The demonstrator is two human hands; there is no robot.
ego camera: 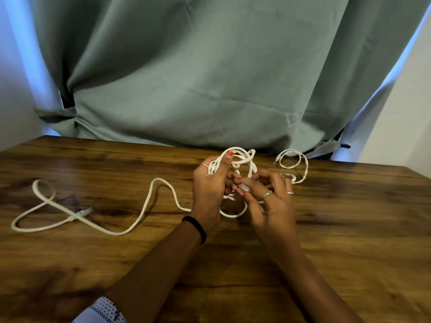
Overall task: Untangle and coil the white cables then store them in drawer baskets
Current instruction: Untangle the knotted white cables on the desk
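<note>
One cable [149, 201] trailing leftward, seemingly.

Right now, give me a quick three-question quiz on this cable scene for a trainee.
1. True or false: the left hand grips a bundle of cable loops lifted off the table.
2. What does the right hand pinch? A) a clear plug B) a pen C) a black band
3. On which side of the hands does the loose cable tail trail across the wood?

Key:
1. True.
2. A, the clear plug.
3. The left; it ends in a free plug lying flat.
</note>
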